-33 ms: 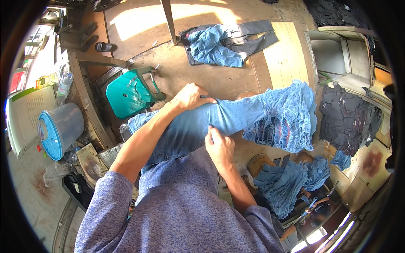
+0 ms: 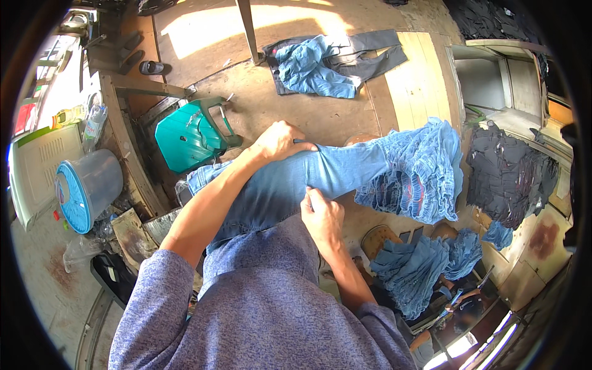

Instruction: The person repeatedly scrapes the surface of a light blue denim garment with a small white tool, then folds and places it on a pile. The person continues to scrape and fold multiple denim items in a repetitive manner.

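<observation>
A light blue denim garment stretches across in front of my body, one leg running toward the right. My left hand grips its far edge, fingers closed over the cloth. Close to the near edge of the denim, my right hand is curled shut, thumb tip against the fabric by a seam. A small dark bit shows between its fingers, too hidden to name. At the right end of the garment lies a bunched stack of frayed blue denim pieces.
A green plastic stool stands at the left, near a clear bucket with blue lid. Dark trousers and blue denim lie on the far floor. Dark folded cloth and more denim sit at right; another person shows lower right.
My right hand has shifted very slightly toward my body. The left hand and the denim stay where they were.
</observation>
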Tool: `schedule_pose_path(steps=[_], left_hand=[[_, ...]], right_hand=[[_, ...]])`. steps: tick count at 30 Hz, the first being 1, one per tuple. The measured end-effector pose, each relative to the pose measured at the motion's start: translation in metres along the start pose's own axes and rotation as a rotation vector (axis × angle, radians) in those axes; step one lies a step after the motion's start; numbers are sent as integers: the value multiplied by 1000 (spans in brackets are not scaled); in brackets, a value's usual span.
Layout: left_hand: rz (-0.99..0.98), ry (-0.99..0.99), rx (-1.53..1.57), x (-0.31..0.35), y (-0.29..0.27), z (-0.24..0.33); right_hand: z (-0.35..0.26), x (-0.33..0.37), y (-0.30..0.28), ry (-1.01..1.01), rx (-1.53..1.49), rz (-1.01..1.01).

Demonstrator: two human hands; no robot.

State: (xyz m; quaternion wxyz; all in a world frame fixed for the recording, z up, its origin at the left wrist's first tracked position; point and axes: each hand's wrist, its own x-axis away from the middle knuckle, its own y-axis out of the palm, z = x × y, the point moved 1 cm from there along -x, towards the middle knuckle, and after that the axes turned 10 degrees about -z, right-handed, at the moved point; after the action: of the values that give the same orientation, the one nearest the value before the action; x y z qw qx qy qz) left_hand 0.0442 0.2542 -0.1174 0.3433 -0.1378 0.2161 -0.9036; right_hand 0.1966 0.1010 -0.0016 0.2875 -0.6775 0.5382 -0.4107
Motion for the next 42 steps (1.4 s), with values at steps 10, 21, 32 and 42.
schedule_pose_path(steps=[10, 21, 32, 42], left_hand=[[-5, 12, -33, -5, -4, -4], [24, 17, -16, -6, -4, -5], [38, 20, -26, -6, -3, -4], [60, 58, -13, -6, -2, -5]], right_hand=[[11, -26, 17, -104, -123, 133], [8, -15, 8, -56, -218, 81], [7, -13, 8, -8, -70, -27], [5, -21, 16, -66, -11, 29]])
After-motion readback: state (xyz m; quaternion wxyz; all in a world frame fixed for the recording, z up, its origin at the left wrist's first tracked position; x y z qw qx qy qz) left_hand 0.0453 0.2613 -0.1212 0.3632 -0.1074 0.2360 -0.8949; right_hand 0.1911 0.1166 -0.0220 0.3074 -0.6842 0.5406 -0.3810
